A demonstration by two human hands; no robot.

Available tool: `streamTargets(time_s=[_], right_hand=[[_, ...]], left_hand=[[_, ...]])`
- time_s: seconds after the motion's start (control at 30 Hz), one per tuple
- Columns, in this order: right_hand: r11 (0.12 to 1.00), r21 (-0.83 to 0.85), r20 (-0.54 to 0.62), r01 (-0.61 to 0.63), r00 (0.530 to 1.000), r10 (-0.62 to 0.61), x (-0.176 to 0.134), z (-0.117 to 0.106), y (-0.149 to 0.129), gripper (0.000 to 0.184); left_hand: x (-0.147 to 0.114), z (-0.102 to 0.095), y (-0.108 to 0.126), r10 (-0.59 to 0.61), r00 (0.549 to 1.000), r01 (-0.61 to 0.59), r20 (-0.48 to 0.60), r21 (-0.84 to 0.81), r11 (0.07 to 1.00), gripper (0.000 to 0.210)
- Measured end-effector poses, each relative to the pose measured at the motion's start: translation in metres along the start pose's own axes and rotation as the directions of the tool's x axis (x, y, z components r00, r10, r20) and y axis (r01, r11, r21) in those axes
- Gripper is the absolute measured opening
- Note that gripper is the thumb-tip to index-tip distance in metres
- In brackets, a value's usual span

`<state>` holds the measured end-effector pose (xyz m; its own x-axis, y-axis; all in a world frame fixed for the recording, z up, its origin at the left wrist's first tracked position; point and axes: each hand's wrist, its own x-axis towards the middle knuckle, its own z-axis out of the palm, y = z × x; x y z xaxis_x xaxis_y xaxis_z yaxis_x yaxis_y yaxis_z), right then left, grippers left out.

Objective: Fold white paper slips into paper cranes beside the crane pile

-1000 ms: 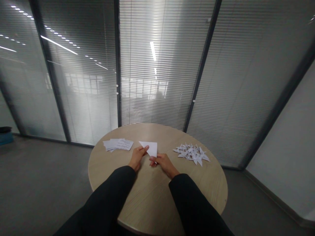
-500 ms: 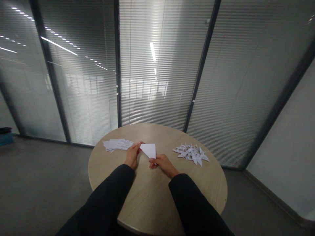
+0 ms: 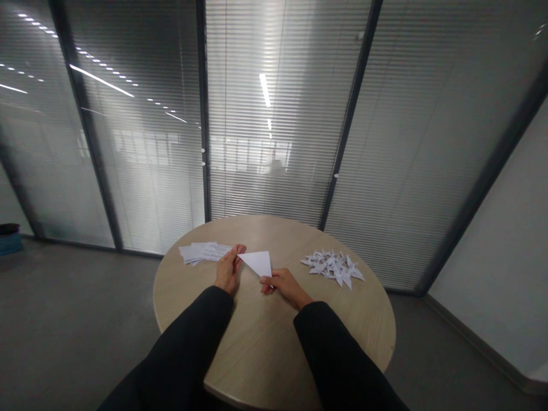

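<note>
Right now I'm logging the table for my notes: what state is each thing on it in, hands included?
Paper triangle: folded, held at two corners.
Left hand: pinching the triangle's left tip.
Right hand: pinching its near corner.
Sheet stack: flat, unfolded, loosely fanned.
Folded pieces: finished, heaped in a loose pile.
Round table: bears all of these.

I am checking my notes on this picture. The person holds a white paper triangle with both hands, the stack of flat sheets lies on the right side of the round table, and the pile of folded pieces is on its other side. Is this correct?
Not quite. The head view shows the stack of flat sheets on the left of the round table, beside the left hand. The pile of folded pieces is on the right. The right hand and the left do hold the white paper triangle.
</note>
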<state>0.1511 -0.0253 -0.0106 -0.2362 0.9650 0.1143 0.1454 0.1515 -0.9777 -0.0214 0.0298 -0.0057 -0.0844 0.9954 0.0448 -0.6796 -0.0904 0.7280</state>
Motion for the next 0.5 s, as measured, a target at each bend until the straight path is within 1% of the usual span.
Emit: streamTargets(time_s=[0.07, 0.1, 0.13, 0.2, 0.27, 0.33, 0.37, 0.43, 0.5], right_hand=[[1.000, 0.009, -0.033, -0.008, 0.999, 0.008, 0.001, -0.001, 0.001, 0.034], [1.000, 0.017, -0.062, -0.005, 0.998, 0.006, 0.001, -0.002, 0.002, 0.034], [1.000, 0.025, -0.095, 0.003, 0.995, 0.000, 0.002, -0.002, 0.002, 0.033], [0.999, 0.025, -0.150, 0.032, 0.988, -0.028, 0.002, -0.003, 0.001, 0.034], [0.998, 0.017, -0.174, 0.054, 0.984, -0.051, 0.001, -0.003, 0.000, 0.035], [0.999, 0.027, -0.160, 0.047, 0.986, -0.042, 0.001, -0.002, 0.000, 0.036], [0.998, 0.042, -0.148, 0.042, 0.988, -0.035, 0.000, -0.002, 0.000, 0.036], [0.996, 0.079, -0.142, 0.042, 0.989, -0.031, 0.000, 0.000, 0.000, 0.036], [0.992, 0.111, -0.170, 0.062, 0.984, -0.043, 0.001, 0.001, 0.001, 0.036]], left_hand=[[0.000, 0.000, 0.002, -0.015, 0.998, 0.010, -0.059, -0.071, 0.997, 0.011], [-0.001, 0.000, 0.002, -0.025, 0.997, 0.019, -0.069, -0.074, 0.997, 0.011], [-0.003, 0.002, 0.001, -0.044, 0.998, 0.041, -0.053, -0.057, 0.998, 0.010], [-0.008, 0.006, -0.002, -0.108, 0.993, 0.108, 0.043, 0.002, 0.994, 0.013], [-0.014, 0.010, -0.007, -0.171, 0.969, 0.157, 0.177, 0.090, 0.983, 0.021], [-0.021, 0.013, -0.010, -0.173, 0.955, 0.124, 0.242, 0.206, 0.971, 0.027], [-0.024, 0.014, -0.012, -0.157, 0.955, 0.093, 0.251, 0.246, 0.965, 0.028], [-0.029, 0.016, -0.013, -0.126, 0.959, 0.049, 0.255, 0.291, 0.955, 0.030], [-0.031, 0.018, -0.013, -0.116, 0.958, 0.030, 0.264, 0.308, 0.951, 0.031]])
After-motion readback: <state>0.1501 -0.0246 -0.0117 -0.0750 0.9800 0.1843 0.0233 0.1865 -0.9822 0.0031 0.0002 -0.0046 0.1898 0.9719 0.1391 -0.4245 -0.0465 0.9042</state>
